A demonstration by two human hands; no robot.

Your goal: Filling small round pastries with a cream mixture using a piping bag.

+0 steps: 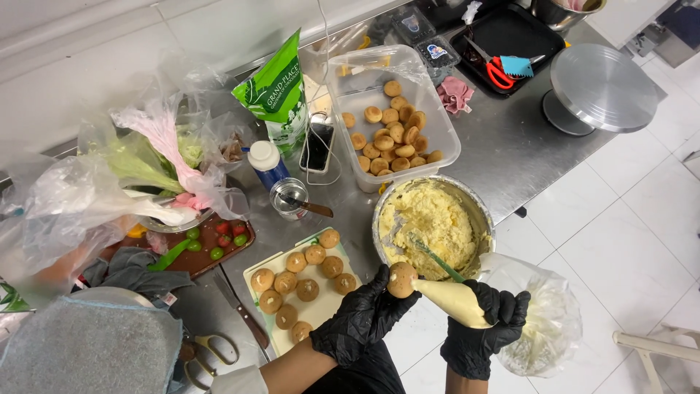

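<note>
Filling stage here, I'd say: the left hand (362,315), in a black glove, has its fingers clamped round a small round puff (402,279), held up over the floor just off the tabletop (503,146) edge, and the right hand (484,328) has its fingers wrapped tight on a piping bag (456,300) with the tip right against the puff at its 3 o'clock. The next move probably needs a steady squeeze and no wobble. Containers, left to right: the brown tray (211,252) at 9 o'clock holds red and green bits, the white board (273,264) carries about ten puffs, the glass jar (289,197) has a utensil in it, the clear tub (397,117) at 12 has loads more puffs, and the steel bowl (477,208) is full of yellow cream with a spatula (437,259).
</note>
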